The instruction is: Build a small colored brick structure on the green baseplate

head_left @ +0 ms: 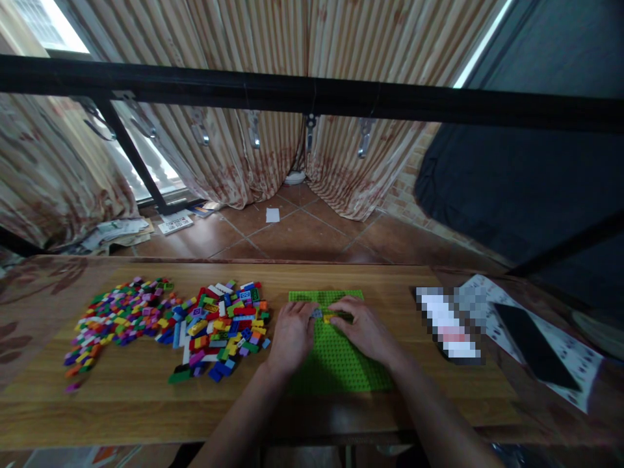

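A green studded baseplate lies flat on the wooden table in front of me. Over its left edge, my left hand has its fingers closed at a small grey-blue brick. My right hand is curled above the plate's right part, thumb and fingertips at a small yellow brick. The two bricks sit close together between my hands, near the back of the plate. Whether they are pressed onto the studs cannot be made out. My fingers partly cover both bricks.
Left of the plate lies a pile of larger mixed bricks; farther left spreads a heap of small coloured pieces. To the right are a pixelated object and a dark phone-like slab on a patterned sheet. A black bar crosses beyond the table.
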Tool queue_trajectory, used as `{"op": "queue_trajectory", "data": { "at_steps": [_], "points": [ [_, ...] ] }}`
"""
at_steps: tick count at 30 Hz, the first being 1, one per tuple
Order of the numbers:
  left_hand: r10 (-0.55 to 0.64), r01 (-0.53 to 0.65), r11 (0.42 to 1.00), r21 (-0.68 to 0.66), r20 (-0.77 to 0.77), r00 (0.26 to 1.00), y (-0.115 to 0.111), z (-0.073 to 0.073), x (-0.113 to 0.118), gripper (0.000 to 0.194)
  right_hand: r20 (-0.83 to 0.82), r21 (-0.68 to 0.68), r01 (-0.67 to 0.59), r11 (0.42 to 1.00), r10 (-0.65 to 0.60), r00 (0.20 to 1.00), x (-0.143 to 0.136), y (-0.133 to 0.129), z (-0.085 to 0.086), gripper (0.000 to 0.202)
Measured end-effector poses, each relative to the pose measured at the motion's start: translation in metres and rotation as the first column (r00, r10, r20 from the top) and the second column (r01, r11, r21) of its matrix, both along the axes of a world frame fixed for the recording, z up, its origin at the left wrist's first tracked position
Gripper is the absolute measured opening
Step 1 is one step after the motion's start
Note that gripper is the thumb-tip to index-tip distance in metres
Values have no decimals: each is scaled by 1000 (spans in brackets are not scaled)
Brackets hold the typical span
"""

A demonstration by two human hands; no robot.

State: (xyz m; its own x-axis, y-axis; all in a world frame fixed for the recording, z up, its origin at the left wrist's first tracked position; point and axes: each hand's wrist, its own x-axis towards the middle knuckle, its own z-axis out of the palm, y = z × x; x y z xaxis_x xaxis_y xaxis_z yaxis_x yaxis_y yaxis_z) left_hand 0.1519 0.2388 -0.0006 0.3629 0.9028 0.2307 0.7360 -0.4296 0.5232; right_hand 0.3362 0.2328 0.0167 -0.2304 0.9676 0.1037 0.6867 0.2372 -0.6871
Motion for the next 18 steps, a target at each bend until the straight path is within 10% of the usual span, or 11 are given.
{"op": "queue_trajectory", "data": {
  "at_steps": [18],
  "points": [
    [-53, 54, 998, -38, 26, 998, -3, 1, -2, 34, 48, 41, -15, 999, 13, 999, -3, 0, -6, 15]
  ]
}}
